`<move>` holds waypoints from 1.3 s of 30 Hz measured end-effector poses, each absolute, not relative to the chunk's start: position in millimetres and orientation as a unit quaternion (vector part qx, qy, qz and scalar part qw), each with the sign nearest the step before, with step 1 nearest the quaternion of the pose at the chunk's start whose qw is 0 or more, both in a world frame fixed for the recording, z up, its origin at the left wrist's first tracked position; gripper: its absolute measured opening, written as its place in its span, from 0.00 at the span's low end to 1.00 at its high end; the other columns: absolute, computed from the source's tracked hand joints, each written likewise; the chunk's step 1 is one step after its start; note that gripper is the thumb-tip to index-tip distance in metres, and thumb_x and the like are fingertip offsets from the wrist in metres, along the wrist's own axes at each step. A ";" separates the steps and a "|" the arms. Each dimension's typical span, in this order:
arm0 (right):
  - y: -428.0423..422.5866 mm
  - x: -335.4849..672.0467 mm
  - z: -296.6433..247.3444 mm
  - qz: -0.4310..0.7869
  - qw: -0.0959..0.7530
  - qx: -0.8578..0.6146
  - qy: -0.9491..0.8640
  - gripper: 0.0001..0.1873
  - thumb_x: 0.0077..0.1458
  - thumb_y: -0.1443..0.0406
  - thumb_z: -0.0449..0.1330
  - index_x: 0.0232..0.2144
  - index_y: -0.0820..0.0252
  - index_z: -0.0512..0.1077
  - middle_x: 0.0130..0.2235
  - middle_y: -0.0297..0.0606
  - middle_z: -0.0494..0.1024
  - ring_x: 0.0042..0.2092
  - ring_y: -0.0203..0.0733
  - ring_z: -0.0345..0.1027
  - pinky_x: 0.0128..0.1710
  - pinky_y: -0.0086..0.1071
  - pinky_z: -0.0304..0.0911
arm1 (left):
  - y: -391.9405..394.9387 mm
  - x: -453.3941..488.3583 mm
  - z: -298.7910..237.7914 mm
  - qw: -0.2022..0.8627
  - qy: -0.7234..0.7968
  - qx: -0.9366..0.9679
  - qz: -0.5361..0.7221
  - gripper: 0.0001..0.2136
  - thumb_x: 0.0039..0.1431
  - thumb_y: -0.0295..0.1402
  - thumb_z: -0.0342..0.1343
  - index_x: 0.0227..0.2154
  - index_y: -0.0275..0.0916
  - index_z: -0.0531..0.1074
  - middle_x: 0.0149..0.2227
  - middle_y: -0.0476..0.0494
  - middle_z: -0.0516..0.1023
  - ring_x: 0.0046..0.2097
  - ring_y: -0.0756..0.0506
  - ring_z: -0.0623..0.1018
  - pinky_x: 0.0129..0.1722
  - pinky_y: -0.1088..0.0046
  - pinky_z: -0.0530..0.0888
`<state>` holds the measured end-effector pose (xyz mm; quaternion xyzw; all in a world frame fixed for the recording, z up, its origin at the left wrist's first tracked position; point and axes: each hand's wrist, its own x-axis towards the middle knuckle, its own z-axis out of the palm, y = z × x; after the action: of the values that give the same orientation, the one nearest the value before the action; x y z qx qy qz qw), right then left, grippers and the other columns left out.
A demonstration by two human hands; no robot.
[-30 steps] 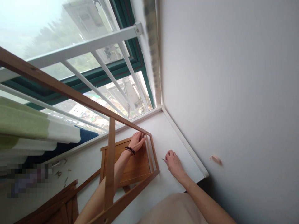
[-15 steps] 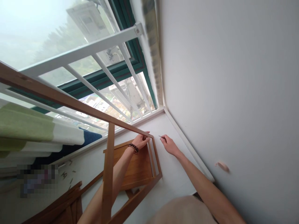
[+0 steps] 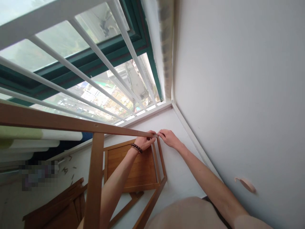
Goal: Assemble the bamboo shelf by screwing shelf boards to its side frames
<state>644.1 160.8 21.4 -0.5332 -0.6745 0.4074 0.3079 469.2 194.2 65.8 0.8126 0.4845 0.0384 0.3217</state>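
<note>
My left hand (image 3: 144,142), with a dark beaded bracelet on the wrist, wraps round the far end of a long wooden rail (image 3: 114,128), part of a brown wooden frame. Meeting it at the same corner, my right hand (image 3: 166,137) is closed in a pinch with its fingertips against the rail's end. The thin small rod it pinches is mostly hidden by the fingers. An upright wooden post (image 3: 94,178) joins the rail nearer to me. Below my left hand, a flat wooden panel (image 3: 133,165) sits within the lower framework.
White window bars (image 3: 102,58) stand beyond the rail, and a plain wall (image 3: 238,79) rises on the right with a pink hook (image 3: 247,185). Small wooden dowels (image 3: 64,170) lie on the floor at left, near more wooden pieces (image 3: 59,206) and a striped curtain (image 3: 45,140).
My right hand has moved left to the rail's end, bringing the thin rod to the corner. My left hand keeps its grip. The view has tilted downward and come closer to the rail.
</note>
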 end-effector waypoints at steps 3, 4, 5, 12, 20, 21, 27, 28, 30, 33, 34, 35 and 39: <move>163.0 643.5 24.2 0.389 0.301 -0.528 -0.692 0.14 0.59 0.62 0.46 0.31 0.60 0.69 0.31 0.35 0.70 0.34 0.34 0.61 0.36 0.27 0.54 | 193.3 471.2 66.7 0.310 0.505 0.805 0.031 0.13 0.52 0.37 0.46 0.37 0.40 0.69 0.19 0.54 0.65 0.23 0.50 0.65 0.26 0.76 0.62; 163.5 643.2 25.9 0.382 0.299 -0.528 -0.697 0.14 0.59 0.62 0.46 0.30 0.60 0.69 0.31 0.35 0.69 0.34 0.34 0.61 0.36 0.27 0.54 | 193.0 472.2 67.3 0.307 0.510 0.803 0.029 0.12 0.52 0.37 0.46 0.37 0.40 0.70 0.18 0.54 0.64 0.23 0.50 0.65 0.26 0.76 0.62; 163.8 642.8 27.9 0.376 0.297 -0.527 -0.702 0.14 0.59 0.62 0.46 0.30 0.59 0.69 0.31 0.35 0.69 0.34 0.34 0.61 0.36 0.27 0.54 | 192.7 473.2 68.0 0.304 0.514 0.802 0.029 0.12 0.52 0.37 0.46 0.36 0.40 0.70 0.18 0.54 0.64 0.23 0.50 0.65 0.26 0.76 0.61; 164.1 639.3 36.8 0.373 0.291 -0.525 -0.707 0.13 0.60 0.62 0.46 0.30 0.60 0.68 0.31 0.35 0.68 0.34 0.34 0.60 0.35 0.27 0.54 | 193.7 475.1 70.8 0.318 0.502 0.804 0.020 0.12 0.54 0.37 0.44 0.36 0.39 0.69 0.20 0.53 0.67 0.23 0.50 0.65 0.26 0.75 0.61; 163.5 639.8 31.3 0.389 0.315 -0.531 -0.683 0.13 0.59 0.64 0.45 0.29 0.60 0.67 0.31 0.35 0.69 0.34 0.34 0.61 0.36 0.27 0.54 | 195.0 471.4 63.9 0.327 0.500 0.801 0.028 0.11 0.53 0.36 0.44 0.35 0.40 0.68 0.20 0.54 0.65 0.23 0.51 0.65 0.26 0.76 0.61; 163.3 639.5 31.3 0.388 0.313 -0.530 -0.686 0.13 0.59 0.64 0.45 0.29 0.60 0.67 0.31 0.35 0.69 0.34 0.34 0.61 0.36 0.27 0.54 | 194.9 471.4 63.7 0.327 0.501 0.801 0.028 0.11 0.53 0.36 0.45 0.35 0.40 0.68 0.20 0.54 0.65 0.23 0.51 0.65 0.26 0.76 0.61; 158.3 637.5 30.1 0.377 0.296 -0.533 -0.697 0.13 0.60 0.64 0.44 0.31 0.60 0.67 0.32 0.36 0.70 0.35 0.34 0.62 0.36 0.27 0.53 | 192.6 472.4 63.7 0.307 0.514 0.800 0.033 0.11 0.53 0.36 0.45 0.34 0.40 0.69 0.19 0.54 0.64 0.23 0.51 0.65 0.26 0.76 0.61; 157.4 637.5 30.5 0.376 0.292 -0.535 -0.698 0.13 0.60 0.64 0.44 0.31 0.59 0.67 0.33 0.36 0.71 0.35 0.34 0.62 0.36 0.27 0.53 | 192.3 472.5 63.5 0.303 0.516 0.801 0.033 0.11 0.53 0.36 0.45 0.34 0.40 0.69 0.18 0.54 0.64 0.23 0.50 0.65 0.26 0.76 0.61; 157.7 638.3 33.3 0.371 0.272 -0.536 -0.708 0.13 0.60 0.64 0.44 0.32 0.59 0.67 0.33 0.36 0.72 0.35 0.34 0.62 0.35 0.27 0.53 | 192.3 472.8 63.4 0.297 0.518 0.801 0.034 0.11 0.53 0.36 0.45 0.34 0.40 0.69 0.18 0.54 0.64 0.23 0.50 0.65 0.26 0.76 0.62; 164.8 639.8 41.2 0.376 0.225 -0.534 -0.723 0.13 0.58 0.63 0.46 0.30 0.59 0.68 0.31 0.36 0.72 0.33 0.35 0.62 0.33 0.27 0.52 | 193.5 472.7 64.5 0.303 0.518 0.800 0.026 0.10 0.53 0.36 0.45 0.34 0.40 0.69 0.19 0.54 0.65 0.23 0.50 0.66 0.26 0.76 0.62; 168.7 640.0 43.7 0.391 0.212 -0.534 -0.719 0.12 0.58 0.63 0.47 0.28 0.59 0.68 0.30 0.36 0.72 0.32 0.35 0.62 0.32 0.27 0.51 | 194.0 472.6 65.2 0.312 0.513 0.800 0.025 0.10 0.53 0.36 0.45 0.33 0.40 0.70 0.20 0.54 0.67 0.24 0.50 0.67 0.26 0.76 0.62; 173.0 640.0 45.6 0.418 0.204 -0.535 -0.705 0.12 0.57 0.63 0.48 0.26 0.60 0.68 0.29 0.36 0.72 0.31 0.34 0.61 0.30 0.26 0.51 | 194.5 472.4 66.1 0.323 0.505 0.800 0.025 0.11 0.54 0.36 0.44 0.32 0.40 0.70 0.21 0.53 0.69 0.25 0.50 0.67 0.27 0.76 0.62; 186.3 638.5 46.6 0.644 0.176 -0.524 -0.530 0.13 0.55 0.64 0.48 0.21 0.62 0.65 0.17 0.28 0.60 0.19 0.27 0.49 0.20 0.24 0.45 | 194.8 471.3 68.8 0.347 0.488 0.800 0.037 0.13 0.55 0.40 0.44 0.34 0.40 0.70 0.24 0.52 0.72 0.25 0.51 0.68 0.28 0.77 0.63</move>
<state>638.5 186.3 46.6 -0.5237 -0.5299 0.6435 0.1756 471.3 194.8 68.8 0.7999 0.4885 0.0371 0.3466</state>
